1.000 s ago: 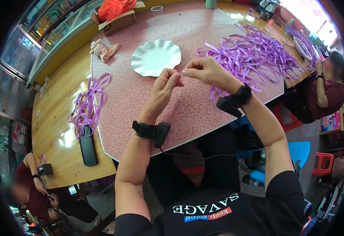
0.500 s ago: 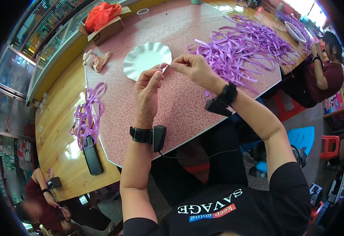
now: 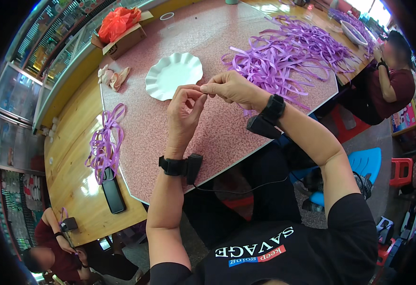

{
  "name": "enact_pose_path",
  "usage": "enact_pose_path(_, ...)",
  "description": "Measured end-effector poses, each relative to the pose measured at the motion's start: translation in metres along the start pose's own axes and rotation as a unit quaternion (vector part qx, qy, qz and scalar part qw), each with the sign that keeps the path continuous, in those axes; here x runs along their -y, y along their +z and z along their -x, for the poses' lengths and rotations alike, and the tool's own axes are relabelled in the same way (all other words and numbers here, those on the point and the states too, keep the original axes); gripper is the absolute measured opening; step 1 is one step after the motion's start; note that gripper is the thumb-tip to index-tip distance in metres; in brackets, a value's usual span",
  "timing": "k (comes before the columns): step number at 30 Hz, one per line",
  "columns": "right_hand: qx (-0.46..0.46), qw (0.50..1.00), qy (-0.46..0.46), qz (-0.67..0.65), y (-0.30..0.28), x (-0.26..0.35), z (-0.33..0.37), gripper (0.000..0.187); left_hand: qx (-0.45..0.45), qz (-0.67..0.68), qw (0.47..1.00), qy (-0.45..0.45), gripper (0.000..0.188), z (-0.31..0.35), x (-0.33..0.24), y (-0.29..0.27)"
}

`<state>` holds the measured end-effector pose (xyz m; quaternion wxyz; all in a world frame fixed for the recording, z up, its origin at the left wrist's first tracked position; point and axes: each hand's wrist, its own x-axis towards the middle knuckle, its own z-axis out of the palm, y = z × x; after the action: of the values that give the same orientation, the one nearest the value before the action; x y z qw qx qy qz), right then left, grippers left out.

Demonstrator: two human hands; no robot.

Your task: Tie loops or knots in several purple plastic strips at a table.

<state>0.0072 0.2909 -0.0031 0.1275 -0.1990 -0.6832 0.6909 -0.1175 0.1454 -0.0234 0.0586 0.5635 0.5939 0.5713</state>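
Note:
My left hand (image 3: 184, 114) and my right hand (image 3: 234, 89) meet fingertip to fingertip over the pink speckled tabletop. Both are closed in a pinch, and whatever lies between the fingers is hidden or too small to make out. Just beyond my left fingers sits a white plate with a wavy rim (image 3: 152, 81), with nothing on it. A large loose heap of purple ribbons (image 3: 284, 59) spreads to the far right of my right hand. On the left, a smaller bundle of looped purple ribbons (image 3: 105, 142) lies on the wooden edge.
A black phone (image 3: 113, 195) lies beside the small bundle. At the back left stand a cardboard box with a red plastic bag (image 3: 120, 26) and a crumpled pinkish cloth item (image 3: 115, 77). Other people sit at the right (image 3: 391, 90) and lower left (image 3: 58, 247). A cable runs from my left wrist.
My left fingers have curled over and come closer to the right fingertips. A small purple bit that showed between the fingers is hidden now. The view has shifted slightly.

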Motion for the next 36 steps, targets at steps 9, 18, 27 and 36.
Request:
enact_pose_path(9,-0.056,0.979,-0.185,0.065,0.013,0.001,0.005,0.018,0.027,0.337,0.921,-0.193,0.019,0.002,0.017,-0.001)
enact_pose_path(18,-0.085,0.733,-0.462,0.492,0.009,0.003,0.010,0.015,0.030,0.319,0.918,-0.232,0.019,0.005,0.020,0.001)
enact_pose_path(27,-0.111,0.719,-0.436,0.530,0.010,0.000,0.009,0.016,0.018,0.312,0.925,-0.217,0.019,0.006,0.013,0.004)
enact_pose_path(36,-0.108,0.832,-0.373,0.396,0.008,0.001,0.007,0.014,0.027,0.261,0.950,-0.170,0.018,0.005,0.020,0.003)
